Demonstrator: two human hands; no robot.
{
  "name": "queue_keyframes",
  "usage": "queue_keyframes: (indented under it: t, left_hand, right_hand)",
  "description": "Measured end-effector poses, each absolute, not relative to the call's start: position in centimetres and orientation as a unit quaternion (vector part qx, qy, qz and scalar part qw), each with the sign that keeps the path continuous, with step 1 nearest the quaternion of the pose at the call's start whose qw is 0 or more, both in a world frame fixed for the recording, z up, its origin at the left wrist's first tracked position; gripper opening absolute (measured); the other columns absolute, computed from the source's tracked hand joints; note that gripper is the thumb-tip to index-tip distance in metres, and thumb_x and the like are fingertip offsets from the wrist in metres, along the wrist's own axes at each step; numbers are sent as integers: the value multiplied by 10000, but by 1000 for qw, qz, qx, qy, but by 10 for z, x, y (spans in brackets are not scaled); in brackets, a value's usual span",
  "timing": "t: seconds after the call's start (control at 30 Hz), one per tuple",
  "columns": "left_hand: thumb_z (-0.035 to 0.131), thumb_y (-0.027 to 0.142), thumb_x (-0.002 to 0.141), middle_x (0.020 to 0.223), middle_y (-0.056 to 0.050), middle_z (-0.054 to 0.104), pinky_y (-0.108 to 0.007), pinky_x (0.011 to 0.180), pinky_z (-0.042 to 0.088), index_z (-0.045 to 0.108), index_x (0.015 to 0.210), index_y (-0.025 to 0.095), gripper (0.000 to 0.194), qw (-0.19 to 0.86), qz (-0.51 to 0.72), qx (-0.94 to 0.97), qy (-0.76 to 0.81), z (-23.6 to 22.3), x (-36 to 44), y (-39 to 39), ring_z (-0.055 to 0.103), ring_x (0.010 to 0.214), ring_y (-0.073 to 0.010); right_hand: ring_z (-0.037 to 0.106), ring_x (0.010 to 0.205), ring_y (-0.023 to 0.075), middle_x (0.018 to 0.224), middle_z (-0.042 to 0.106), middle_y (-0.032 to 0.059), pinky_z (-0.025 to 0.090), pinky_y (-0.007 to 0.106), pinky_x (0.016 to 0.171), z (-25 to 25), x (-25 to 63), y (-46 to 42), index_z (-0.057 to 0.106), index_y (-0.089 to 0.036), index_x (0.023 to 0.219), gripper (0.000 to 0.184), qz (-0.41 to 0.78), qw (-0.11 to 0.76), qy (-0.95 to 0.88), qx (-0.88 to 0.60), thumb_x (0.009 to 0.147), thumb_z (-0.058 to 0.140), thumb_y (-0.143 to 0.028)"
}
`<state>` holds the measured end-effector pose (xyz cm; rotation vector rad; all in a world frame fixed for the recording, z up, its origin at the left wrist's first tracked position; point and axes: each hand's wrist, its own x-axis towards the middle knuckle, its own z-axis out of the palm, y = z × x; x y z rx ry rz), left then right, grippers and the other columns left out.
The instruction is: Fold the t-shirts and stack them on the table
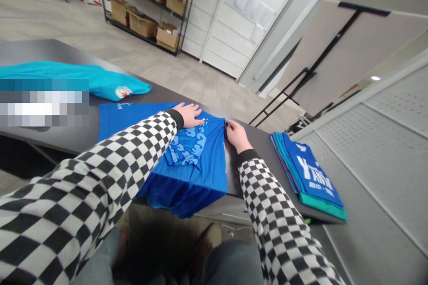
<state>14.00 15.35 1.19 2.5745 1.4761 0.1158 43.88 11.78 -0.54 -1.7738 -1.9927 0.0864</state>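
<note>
Head view: blue shirt (pixel 192 164) under left hand (pixel 189 115)

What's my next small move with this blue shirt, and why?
Probably draw the edge pinched in your right hand across the blue shirt toward your left hand, since that hand lies flat on the fabric and should keep it from sliding.
</note>
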Motion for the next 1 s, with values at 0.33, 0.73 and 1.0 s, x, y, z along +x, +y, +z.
queue_keyframes:
  t: [0.33,0.73,1.0]
  left_hand:
    - [394,767,1091,1916,-131,215,-614,1426,126,321,1847,240,923,100,36,859,500,12,141,155,195,1788,-342]
    - [395,713,1117,1917,-115,219,-597,1430,122,322,1846,251,866,105,40,858,501,11,140,157,202,1785,-345]
    - [384,713,1122,1917,-112,231,-600,1431,126,335,1842,271,847,105,39,860,499,13,139,156,202,1787,-334]
  right_hand:
    - [192,1779,419,1897,299,89,63,786,1392,6,398,89,415,-330,1802,751,113,78,-776,-616,1144,495,-683]
    - [96,1785,456,1914,203,167,43,812,1369,19,433,61,320,-325,1838,1017,167,87,-735,-652,1005,708,-761]
    - [227,1770,415,1857,381,167,155,711,1414,11,465,61,579,-292,1692,858,171,162,-710,-664,995,695,-779]
